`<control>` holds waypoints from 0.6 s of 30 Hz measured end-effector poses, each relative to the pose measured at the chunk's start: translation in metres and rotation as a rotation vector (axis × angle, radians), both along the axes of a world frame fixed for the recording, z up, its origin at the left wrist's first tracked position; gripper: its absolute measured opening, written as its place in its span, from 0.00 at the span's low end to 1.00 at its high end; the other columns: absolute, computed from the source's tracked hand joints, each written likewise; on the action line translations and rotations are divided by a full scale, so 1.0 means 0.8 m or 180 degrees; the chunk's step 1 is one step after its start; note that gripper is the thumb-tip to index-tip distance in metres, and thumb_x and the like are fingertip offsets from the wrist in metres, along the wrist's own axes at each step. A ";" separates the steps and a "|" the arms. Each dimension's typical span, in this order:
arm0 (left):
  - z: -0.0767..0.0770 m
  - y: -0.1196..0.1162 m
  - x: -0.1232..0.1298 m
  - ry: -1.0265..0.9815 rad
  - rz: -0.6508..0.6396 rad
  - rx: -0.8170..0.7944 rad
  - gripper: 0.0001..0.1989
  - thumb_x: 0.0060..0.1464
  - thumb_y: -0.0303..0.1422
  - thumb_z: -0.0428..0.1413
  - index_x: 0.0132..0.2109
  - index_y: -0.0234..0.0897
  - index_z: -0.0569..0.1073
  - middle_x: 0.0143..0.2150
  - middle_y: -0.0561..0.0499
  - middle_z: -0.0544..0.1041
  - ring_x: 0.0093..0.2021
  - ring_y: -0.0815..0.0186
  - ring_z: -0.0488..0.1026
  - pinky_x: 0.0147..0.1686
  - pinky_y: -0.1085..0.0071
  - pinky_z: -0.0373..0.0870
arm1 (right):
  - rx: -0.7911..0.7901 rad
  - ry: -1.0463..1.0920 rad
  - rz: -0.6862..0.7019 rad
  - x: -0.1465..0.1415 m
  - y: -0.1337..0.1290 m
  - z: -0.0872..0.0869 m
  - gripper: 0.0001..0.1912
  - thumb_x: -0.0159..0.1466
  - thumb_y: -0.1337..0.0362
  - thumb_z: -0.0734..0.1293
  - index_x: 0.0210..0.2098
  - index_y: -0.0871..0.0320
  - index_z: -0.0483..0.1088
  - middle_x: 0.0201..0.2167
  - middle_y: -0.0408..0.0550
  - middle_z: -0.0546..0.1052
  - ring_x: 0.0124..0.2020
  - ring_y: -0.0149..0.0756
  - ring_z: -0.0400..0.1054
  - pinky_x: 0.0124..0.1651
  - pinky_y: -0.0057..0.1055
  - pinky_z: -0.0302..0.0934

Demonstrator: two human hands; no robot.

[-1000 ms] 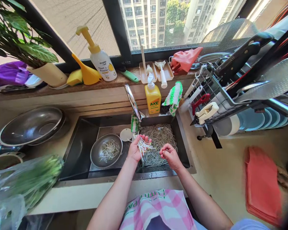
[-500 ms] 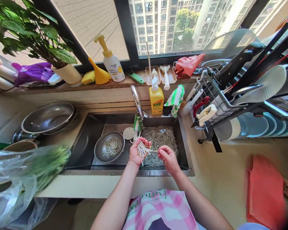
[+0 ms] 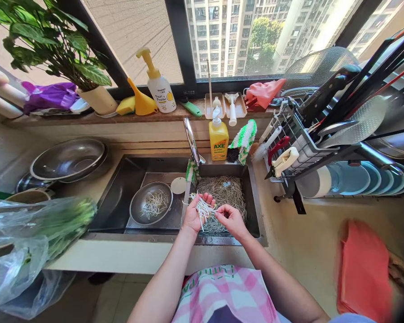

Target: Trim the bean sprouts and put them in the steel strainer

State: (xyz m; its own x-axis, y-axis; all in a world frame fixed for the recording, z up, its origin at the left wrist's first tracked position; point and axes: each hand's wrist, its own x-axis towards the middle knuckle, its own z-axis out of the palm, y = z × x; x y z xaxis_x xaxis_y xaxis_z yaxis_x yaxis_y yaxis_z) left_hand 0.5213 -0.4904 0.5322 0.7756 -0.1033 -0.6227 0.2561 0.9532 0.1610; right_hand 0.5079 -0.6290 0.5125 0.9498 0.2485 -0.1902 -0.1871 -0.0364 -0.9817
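Note:
Over the sink divider, my left hand (image 3: pixel 192 216) is palm up with its fingers curled round a bunch of white bean sprouts (image 3: pixel 204 208). My right hand (image 3: pixel 231 220) pinches thumb and forefinger at the right end of that bunch; what lies between the fingertips is too small to tell. Below both hands, the right basin holds a thick layer of sprouts (image 3: pixel 227 193) in water. In the left basin a metal bowl (image 3: pixel 134 211) contains a small heap of sprouts (image 3: pixel 155 204), with a pale round disc (image 3: pixel 178 185) beside it.
Behind the sink are the faucet (image 3: pixel 191 139), a yellow soap bottle (image 3: pixel 218 141) and a green-white cloth (image 3: pixel 245 139). Pans (image 3: pixel 67 159) and a plastic bag of greens (image 3: pixel 63 229) are on the left. A dish rack with knives (image 3: pixel 299 154) and a red cloth (image 3: pixel 363 269) are on the right.
My right hand has moved slightly left, so its fingertips are now at the sprouts in my left hand. The whole view has shifted a little.

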 end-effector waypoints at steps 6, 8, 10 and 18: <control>-0.004 0.013 0.004 0.0139 -0.0043 -0.0034 0.12 0.55 0.28 0.45 0.27 0.32 0.71 0.30 0.48 0.76 0.35 0.65 0.74 0.41 0.62 0.68 | -0.0084 -0.0039 -0.0196 -0.004 0.009 0.001 0.04 0.50 0.67 0.61 0.21 0.59 0.59 0.18 0.38 0.60 0.21 0.25 0.53 0.24 0.22 0.49; -0.005 0.017 0.005 0.0108 -0.0084 -0.0043 0.13 0.55 0.28 0.45 0.28 0.32 0.71 0.31 0.48 0.76 0.36 0.65 0.74 0.42 0.62 0.68 | -0.0110 -0.0038 -0.0232 -0.005 0.015 0.003 0.04 0.51 0.67 0.61 0.22 0.59 0.59 0.19 0.38 0.60 0.21 0.26 0.53 0.24 0.22 0.49; -0.006 0.020 0.005 0.0024 -0.0166 -0.0052 0.12 0.55 0.29 0.45 0.28 0.32 0.71 0.32 0.48 0.76 0.38 0.64 0.73 0.43 0.60 0.67 | -0.0119 -0.0063 -0.0208 -0.007 0.022 0.003 0.04 0.51 0.65 0.62 0.24 0.59 0.61 0.20 0.39 0.62 0.22 0.26 0.55 0.26 0.23 0.51; -0.007 0.034 0.004 -0.0070 -0.0557 -0.0112 0.10 0.54 0.29 0.47 0.29 0.33 0.70 0.35 0.48 0.76 0.41 0.61 0.72 0.46 0.56 0.64 | -0.0065 -0.0042 -0.0549 -0.013 0.048 0.005 0.09 0.52 0.60 0.64 0.25 0.60 0.65 0.23 0.42 0.67 0.25 0.29 0.59 0.29 0.25 0.54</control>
